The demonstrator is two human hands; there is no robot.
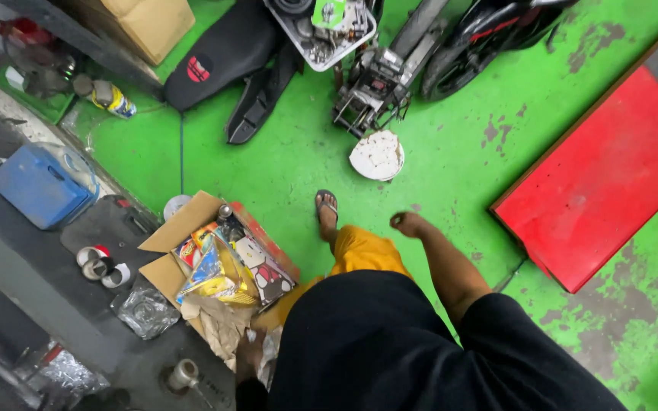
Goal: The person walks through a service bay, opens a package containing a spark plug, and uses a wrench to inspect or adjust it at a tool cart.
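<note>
1. Your right hand hangs free over the green floor, fingers curled into a loose fist with nothing in them.
2. Just beyond those curled fingers, further from you, lies a round white disc with a chipped face, flat on the floor; it is near the hand but apart from it.
3. To the thumb side of your right fist, close by, is your foot in a sandal, below the yellow trouser leg.
4. Your left hand is low at your side, mostly hidden by your dark shirt; its fingers rest against crumpled brown paper, and you cannot tell whether they grip it or only touch it.
5. That paper spills from an open cardboard box just above the left fingers, stuffed with bright yellow and patterned packets.
6. To the outer side of the left fingers, on the dark mat, sit a crinkled clear plastic bag, a small metal cylinder and rolls of tape.
7. Further out the same way stands a blue case.
8. Well beyond both hands, at the far end of the floor, a motorcycle seat lies beside a stripped machine frame.
9. Off past the back of your right hand, well apart, is a red panel.
</note>
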